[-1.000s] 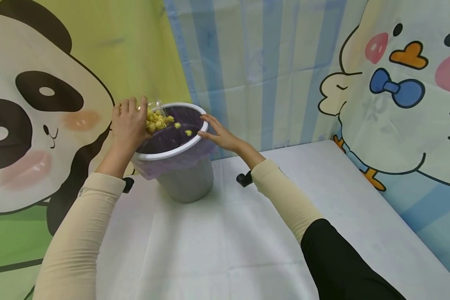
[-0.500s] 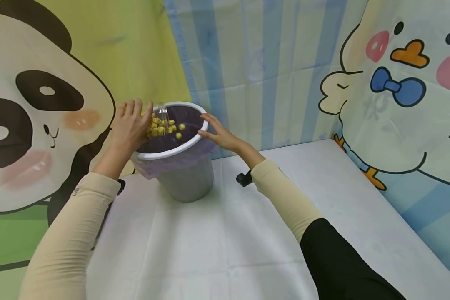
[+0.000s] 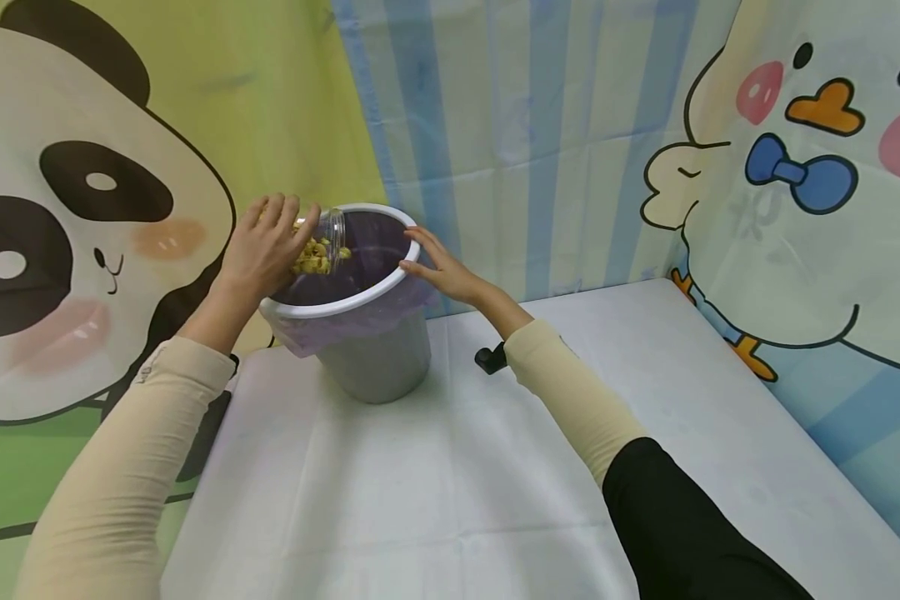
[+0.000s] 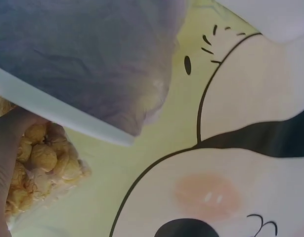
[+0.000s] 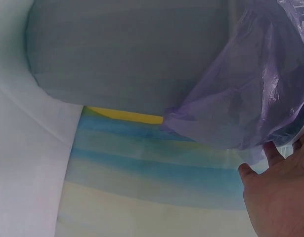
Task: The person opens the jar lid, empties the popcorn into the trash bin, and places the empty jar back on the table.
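Observation:
A clear jar (image 3: 334,232) lies tilted over the mouth of a grey bin, my left hand (image 3: 264,246) curled round it from above. Inside it, yellow popcorn (image 3: 312,258) has gathered, with a piece or two at its mouth. In the left wrist view the popcorn (image 4: 43,158) shows through the jar's wall beside the hand (image 4: 8,136). The bin (image 3: 375,358) stands upright with a white rim (image 3: 375,293) and a purple liner (image 3: 307,332) folded over it. My right hand (image 3: 450,273) rests on the rim's right side, fingers fairly straight; in the right wrist view the hand (image 5: 278,192) is beside the liner.
A white-covered table (image 3: 450,467) bears the bin near its back left corner. Printed cloth hangs close behind: a panda on yellow (image 3: 285,100), blue stripes (image 3: 480,125) and a white character (image 3: 780,250) at the right.
My left hand has tipped the jar further and turned its mouth rightward over the bin. Loose popcorn pieces seen falling earlier are gone from above the liner. The right hand has stayed put.

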Tool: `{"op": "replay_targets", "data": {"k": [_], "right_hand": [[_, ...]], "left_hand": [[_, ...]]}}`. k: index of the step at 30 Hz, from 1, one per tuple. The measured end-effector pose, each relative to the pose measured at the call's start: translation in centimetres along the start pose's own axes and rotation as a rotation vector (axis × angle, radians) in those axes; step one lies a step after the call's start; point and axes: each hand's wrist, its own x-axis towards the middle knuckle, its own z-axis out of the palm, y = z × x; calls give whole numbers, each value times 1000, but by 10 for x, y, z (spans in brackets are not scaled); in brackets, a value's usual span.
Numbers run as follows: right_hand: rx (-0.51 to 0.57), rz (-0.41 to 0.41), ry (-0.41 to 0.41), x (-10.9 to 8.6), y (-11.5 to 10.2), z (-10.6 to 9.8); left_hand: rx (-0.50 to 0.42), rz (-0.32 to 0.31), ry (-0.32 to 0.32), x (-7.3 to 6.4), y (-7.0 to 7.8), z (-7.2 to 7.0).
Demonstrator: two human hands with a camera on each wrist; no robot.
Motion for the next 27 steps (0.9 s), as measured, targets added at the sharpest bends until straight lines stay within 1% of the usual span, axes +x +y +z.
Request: {"op": "replay_targets", "data": {"k": [2,4,8,13,18,23,27], "right_hand": [[12,-8,0,0,1,0],[16,-15,-3,1,1,1],[8,-10,-2,1,1,1],[8,-13,10,-1,-2,3],[15,-18,11,-1,0,3],[22,-9,-10,-1,-1,1],[46,-7,-26,-8,-17,-2]], "left_hand": [[11,40,38,1,-1,1],[12,72,58,2,-3,1],[2,125,48,4,-6,0],[21,199,27,3,-10,-2],[34,241,30,5,-14,-5],[37,276,48,8,-18,-10],[27,309,48,10,-21,-14]]}}
